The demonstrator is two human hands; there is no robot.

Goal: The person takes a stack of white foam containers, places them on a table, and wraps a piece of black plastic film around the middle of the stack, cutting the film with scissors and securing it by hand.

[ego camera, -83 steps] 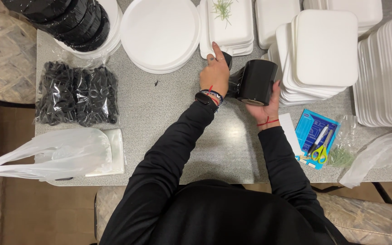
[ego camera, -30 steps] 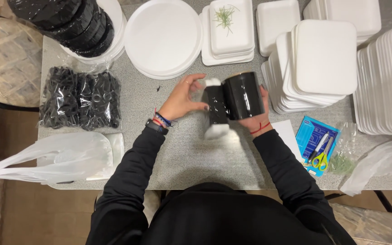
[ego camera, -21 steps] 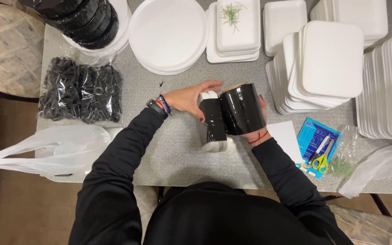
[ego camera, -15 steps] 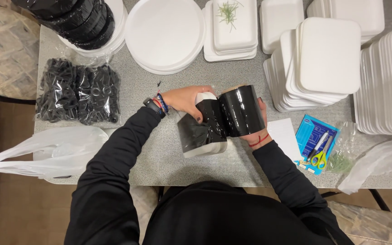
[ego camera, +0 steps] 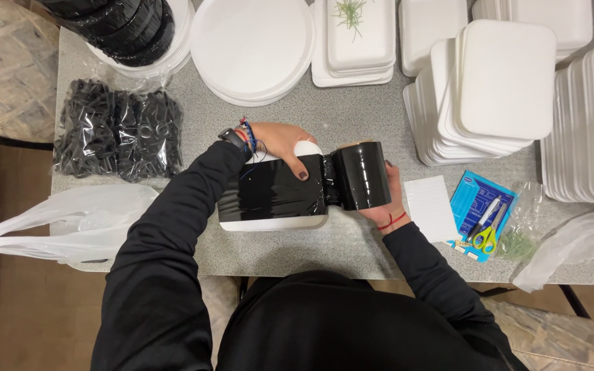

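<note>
Black film roll (ego camera: 361,176) — apparently right-hand-held (ego camera: 388,199)

Black film roll (ego camera: 361,175), white trays (ego camera: 493,89), speckled grey table (ego camera: 352,117).

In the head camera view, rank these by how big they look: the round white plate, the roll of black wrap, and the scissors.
Largest to smallest:
1. round white plate
2. roll of black wrap, held in the right hand
3. scissors
The roll is raised nearer the camera, so it may look oversized.
</note>
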